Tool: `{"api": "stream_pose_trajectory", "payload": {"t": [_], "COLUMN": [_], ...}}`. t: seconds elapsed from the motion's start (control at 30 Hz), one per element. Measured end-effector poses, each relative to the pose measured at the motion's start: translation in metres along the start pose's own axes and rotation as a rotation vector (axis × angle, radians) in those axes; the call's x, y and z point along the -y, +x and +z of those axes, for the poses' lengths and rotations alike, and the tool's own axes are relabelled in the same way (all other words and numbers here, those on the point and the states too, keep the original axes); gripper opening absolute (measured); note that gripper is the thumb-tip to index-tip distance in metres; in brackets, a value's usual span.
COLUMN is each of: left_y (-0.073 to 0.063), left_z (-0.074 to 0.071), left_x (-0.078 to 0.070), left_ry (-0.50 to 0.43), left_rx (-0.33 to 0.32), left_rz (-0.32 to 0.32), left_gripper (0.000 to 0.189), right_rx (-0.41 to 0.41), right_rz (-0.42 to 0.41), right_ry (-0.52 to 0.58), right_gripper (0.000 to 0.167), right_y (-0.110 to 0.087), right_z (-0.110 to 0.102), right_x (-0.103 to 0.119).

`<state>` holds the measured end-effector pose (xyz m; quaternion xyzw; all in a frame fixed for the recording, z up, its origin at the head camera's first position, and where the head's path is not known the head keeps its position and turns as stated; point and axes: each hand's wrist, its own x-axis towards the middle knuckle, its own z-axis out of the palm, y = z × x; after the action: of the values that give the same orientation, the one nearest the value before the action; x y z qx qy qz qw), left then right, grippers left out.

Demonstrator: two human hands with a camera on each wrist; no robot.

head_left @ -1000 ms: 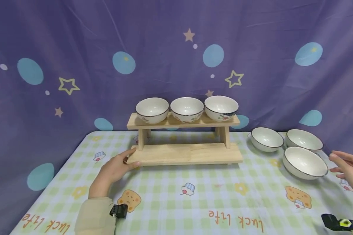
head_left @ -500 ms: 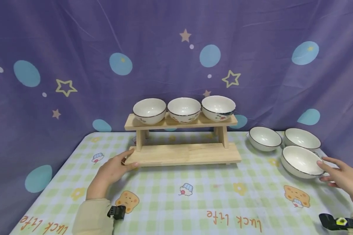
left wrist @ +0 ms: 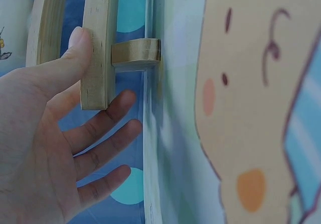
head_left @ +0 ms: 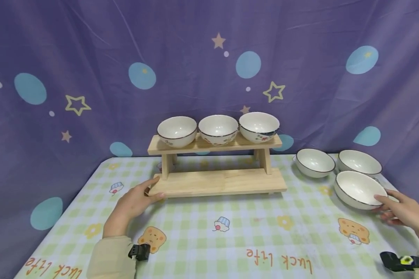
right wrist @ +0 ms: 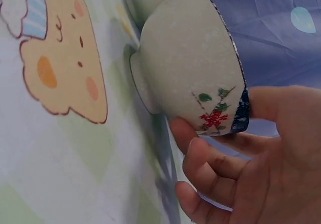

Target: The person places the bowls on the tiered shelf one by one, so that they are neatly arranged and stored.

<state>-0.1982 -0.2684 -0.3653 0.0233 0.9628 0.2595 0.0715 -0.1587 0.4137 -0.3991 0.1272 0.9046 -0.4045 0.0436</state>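
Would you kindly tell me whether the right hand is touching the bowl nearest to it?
Touching: the right wrist view shows the right hand pinching the bowl, thumb over the rim and fingers against its outside.

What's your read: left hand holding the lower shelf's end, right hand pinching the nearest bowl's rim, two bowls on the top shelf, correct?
Not quite: the head view shows three bowls on the top shelf, not two. The left hand and the right hand are as you say.
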Motion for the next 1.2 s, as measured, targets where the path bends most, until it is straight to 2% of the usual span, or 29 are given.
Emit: {"api": "stream_pose_trajectory", "payload": {"t": [0.17,0.37,0.43,0.6,0.67,0.83,1.0,1.17,1.2], "left_y": [0.0,0.001,0.002,0.002,0.002,0.001,0.001,0.001,0.001], "left_z": [0.002,0.003,0.003,0.003,0.003,0.002,0.002,0.002,0.002], "left_x": [0.0,0.0,0.0,0.0,0.0,-0.001,0.0,0.0,0.001], "left_ry": [0.005,-0.013,-0.013,-0.003,-0.002,-0.011,-0.013,-0.016,-0.014], "left_rx": [-0.002,0.002,-0.002,0.009,0.016,0.014,0.011,0.018,0.017], "left_rz": [-0.001,-0.012,-0.015,-0.028,-0.032,-0.028,-0.03,-0.048,-0.049], "left_gripper": [0.082,0.083,0.084,0.086,0.085,0.085,0.086,0.087,0.087], "right_rx": [0.04,0.038,0.044,0.101,0.125,0.14,0.134,0.113,0.113], "right_rz": [0.03,0.005,0.018,0.045,0.038,0.024,0.009,0.025,0.019], "right_ry": [0.039,0.076,0.118,0.257,0.287,0.293,0.216,0.106,0.095], "right_gripper": [0.079,0.071,0.064,0.018,0.016,0.019,0.02,0.058,0.062], "right_y": [-0.001,0.002,0.003,0.002,0.001,-0.001,0.0,0.002,0.002], "right_z": [0.0,-0.004,-0.004,-0.004,-0.003,-0.001,-0.002,-0.002,-0.002], "right_x": [0.003,0.002,0.0,-0.005,-0.005,-0.001,0.004,0.006,0.006]}}
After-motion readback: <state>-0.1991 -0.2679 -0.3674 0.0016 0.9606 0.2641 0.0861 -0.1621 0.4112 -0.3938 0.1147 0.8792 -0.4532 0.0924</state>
